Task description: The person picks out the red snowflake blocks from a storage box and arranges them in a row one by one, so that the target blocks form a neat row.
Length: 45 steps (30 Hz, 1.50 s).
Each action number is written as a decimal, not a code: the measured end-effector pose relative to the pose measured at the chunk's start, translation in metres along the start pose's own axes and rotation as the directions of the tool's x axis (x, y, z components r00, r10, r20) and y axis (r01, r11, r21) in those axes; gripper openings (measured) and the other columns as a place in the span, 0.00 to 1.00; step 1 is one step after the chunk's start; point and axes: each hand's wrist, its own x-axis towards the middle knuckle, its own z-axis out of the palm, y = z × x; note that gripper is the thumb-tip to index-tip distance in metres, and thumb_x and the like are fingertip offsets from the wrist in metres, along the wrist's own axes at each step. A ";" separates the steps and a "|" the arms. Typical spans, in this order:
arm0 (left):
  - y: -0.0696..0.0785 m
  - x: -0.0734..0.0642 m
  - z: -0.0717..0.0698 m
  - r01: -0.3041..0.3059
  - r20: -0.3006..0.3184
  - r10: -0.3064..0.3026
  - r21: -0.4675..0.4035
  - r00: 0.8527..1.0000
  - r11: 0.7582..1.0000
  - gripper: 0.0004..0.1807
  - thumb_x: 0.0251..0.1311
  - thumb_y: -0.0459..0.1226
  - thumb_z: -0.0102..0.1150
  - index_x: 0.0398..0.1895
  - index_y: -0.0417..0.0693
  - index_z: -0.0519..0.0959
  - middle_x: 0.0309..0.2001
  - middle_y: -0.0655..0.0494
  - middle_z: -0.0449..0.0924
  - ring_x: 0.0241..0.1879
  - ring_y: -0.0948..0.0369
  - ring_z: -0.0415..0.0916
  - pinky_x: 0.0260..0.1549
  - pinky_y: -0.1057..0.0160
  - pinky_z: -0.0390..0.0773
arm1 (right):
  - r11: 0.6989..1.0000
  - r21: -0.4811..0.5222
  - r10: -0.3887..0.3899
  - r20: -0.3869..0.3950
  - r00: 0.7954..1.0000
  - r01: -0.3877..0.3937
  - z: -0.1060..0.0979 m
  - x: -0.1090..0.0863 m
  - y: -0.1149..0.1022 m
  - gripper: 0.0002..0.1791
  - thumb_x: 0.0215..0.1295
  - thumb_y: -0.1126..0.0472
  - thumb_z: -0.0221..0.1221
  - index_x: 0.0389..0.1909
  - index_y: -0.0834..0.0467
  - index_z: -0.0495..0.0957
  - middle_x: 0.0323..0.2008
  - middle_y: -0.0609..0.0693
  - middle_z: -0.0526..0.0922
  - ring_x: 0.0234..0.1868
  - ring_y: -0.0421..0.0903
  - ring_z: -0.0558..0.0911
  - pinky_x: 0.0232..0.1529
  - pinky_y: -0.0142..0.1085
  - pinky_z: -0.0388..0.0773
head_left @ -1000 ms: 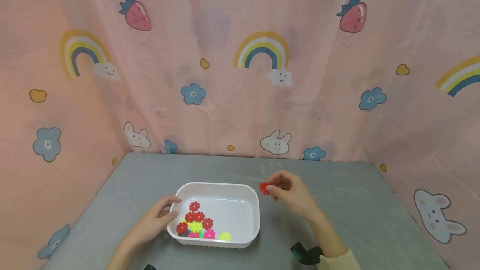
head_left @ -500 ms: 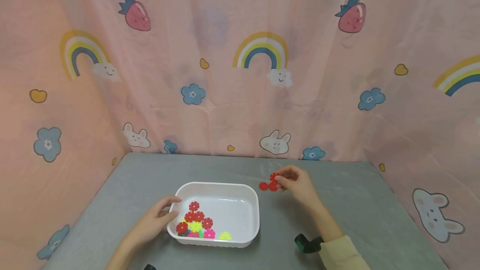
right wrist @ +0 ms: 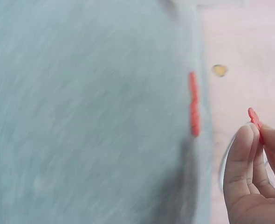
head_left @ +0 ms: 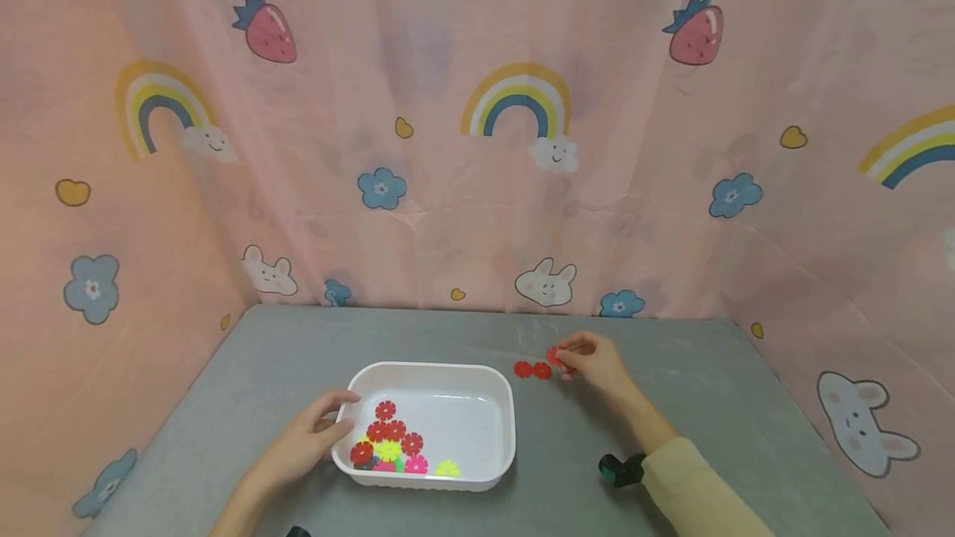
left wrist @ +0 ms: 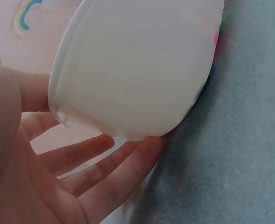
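My right hand [head_left: 597, 365] pinches a red notched plastic disc [head_left: 554, 355] between thumb and fingers, above the table; in the right wrist view the disc [right wrist: 254, 119] shows edge-on. Two similar red discs [head_left: 523, 370] lie side by side on the table, just left of that hand. At the left end of a white plastic tub [head_left: 477, 429], my left hand [head_left: 302, 437] grips the rim. The left wrist view shows the tub's outer wall [left wrist: 137, 65], with fingertips [left wrist: 151, 145] against its underside. Red, yellow, pink, green and dark discs [head_left: 388, 452] are heaped in the tub's near left part.
A grey cloth-like surface covers the table [head_left: 440, 334]. Behind it and at both sides hangs a pink printed curtain [head_left: 448, 247]. A black strap with a green part [head_left: 621, 471] shows beside the right wrist.
My right hand has set two red discs side by side on the table and shifted slightly right, with another red disc in its fingers. The left hand and tub stay put.
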 end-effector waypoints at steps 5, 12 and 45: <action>0.000 0.000 0.000 -0.006 0.004 0.006 -0.009 1.000 1.000 0.21 0.70 0.40 0.61 0.63 0.48 0.74 0.70 0.33 0.64 0.56 0.44 0.79 0.40 0.52 0.86 | 0.999 -0.025 0.025 0.039 0.999 -0.024 -0.001 0.007 0.014 0.09 0.68 0.70 0.62 0.45 0.72 0.77 0.31 0.58 0.82 0.28 0.48 0.83 0.33 0.39 0.86; 0.001 -0.001 -0.001 -0.012 0.011 0.012 -0.018 1.000 1.000 0.21 0.70 0.39 0.61 0.63 0.47 0.74 0.70 0.32 0.64 0.56 0.43 0.79 0.40 0.51 0.86 | 0.992 -0.116 0.046 0.053 0.998 -0.040 0.000 0.012 0.021 0.06 0.69 0.70 0.62 0.43 0.70 0.78 0.28 0.58 0.82 0.26 0.46 0.82 0.30 0.37 0.85; 0.000 0.000 0.001 -0.007 -0.007 0.007 0.004 1.000 1.000 0.21 0.69 0.40 0.62 0.63 0.49 0.74 0.69 0.33 0.65 0.56 0.42 0.79 0.40 0.51 0.86 | 0.977 -0.200 0.075 0.005 0.997 -0.073 0.000 0.015 0.025 0.06 0.67 0.72 0.62 0.42 0.72 0.80 0.28 0.57 0.82 0.24 0.43 0.82 0.28 0.35 0.84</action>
